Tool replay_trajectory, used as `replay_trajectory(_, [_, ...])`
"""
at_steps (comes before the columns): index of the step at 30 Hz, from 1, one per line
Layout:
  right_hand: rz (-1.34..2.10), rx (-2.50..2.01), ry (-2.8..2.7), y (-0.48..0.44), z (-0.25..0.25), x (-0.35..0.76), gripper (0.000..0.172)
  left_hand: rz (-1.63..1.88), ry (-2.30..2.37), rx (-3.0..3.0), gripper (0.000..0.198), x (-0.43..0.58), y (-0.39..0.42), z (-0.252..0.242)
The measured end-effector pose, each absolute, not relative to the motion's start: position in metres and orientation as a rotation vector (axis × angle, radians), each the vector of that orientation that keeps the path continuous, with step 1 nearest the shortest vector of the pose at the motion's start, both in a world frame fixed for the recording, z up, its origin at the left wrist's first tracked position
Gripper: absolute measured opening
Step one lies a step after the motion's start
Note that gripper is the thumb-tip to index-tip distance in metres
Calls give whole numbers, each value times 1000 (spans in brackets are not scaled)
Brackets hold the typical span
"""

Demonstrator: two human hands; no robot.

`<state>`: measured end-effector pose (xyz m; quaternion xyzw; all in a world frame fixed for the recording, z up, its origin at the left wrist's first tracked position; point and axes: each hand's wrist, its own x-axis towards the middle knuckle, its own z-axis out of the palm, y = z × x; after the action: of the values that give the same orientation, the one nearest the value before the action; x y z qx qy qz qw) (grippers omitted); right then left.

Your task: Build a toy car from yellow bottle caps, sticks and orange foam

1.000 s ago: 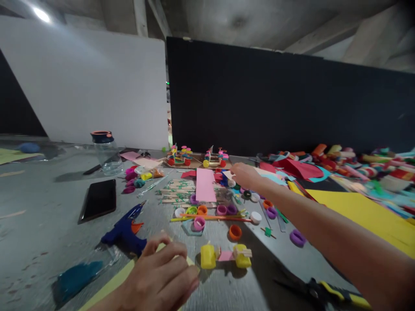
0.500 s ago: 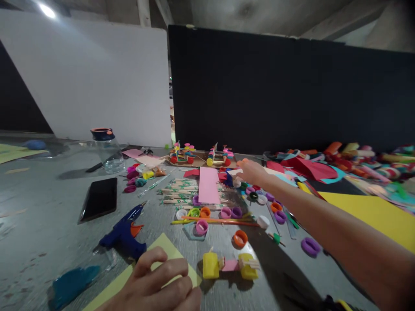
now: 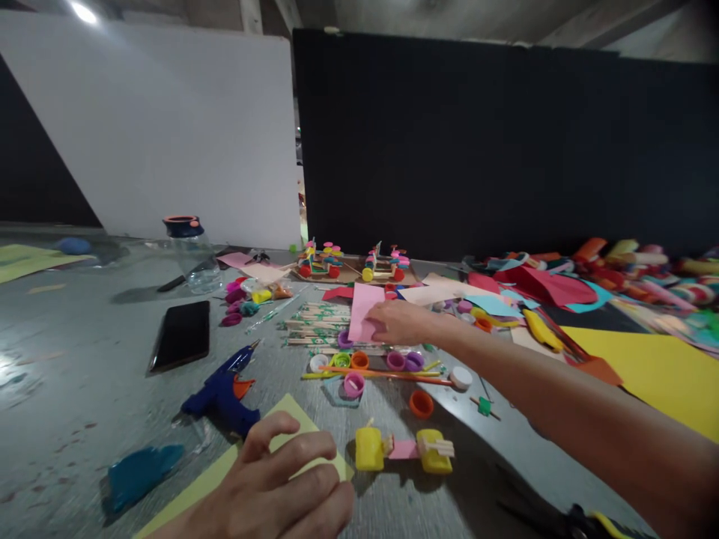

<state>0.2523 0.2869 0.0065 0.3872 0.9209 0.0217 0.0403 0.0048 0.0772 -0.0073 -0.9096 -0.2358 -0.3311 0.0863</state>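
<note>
My left hand (image 3: 281, 486) rests near the front edge with its fingers spread flat on a pale yellow sheet of paper (image 3: 292, 427). My right arm reaches across the table. My right hand (image 3: 396, 322) pinches the lower edge of a pink paper strip (image 3: 364, 308), which lies over a row of wooden sticks (image 3: 311, 323). Several coloured bottle caps (image 3: 387, 361) and thin straws lie just in front of that hand. A small model of two yellow caps joined by pink card (image 3: 403, 450) stands right of my left hand.
A blue glue gun (image 3: 225, 387) and a black phone (image 3: 183, 335) lie at the left, a clear jar (image 3: 191, 251) behind them. Small stick-and-cap models (image 3: 351, 263) stand at the back. Coloured paper (image 3: 645, 359) is heaped at the right. Scissors (image 3: 584, 516) lie at the front right.
My right hand has drawn back from the far caps to the left and closed on the pink strip's lower edge. The left hand stays on the yellow sheet.
</note>
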Motion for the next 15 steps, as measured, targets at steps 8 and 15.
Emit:
replay_trajectory(8, [-76,1756,2745,308,12,229,30,-1038,-551,-2682,40,4,84,-10])
replay_trajectory(15, [-383,1654,2924,289,28,215,27,-1184,-618,-2671,23,0,80,-33])
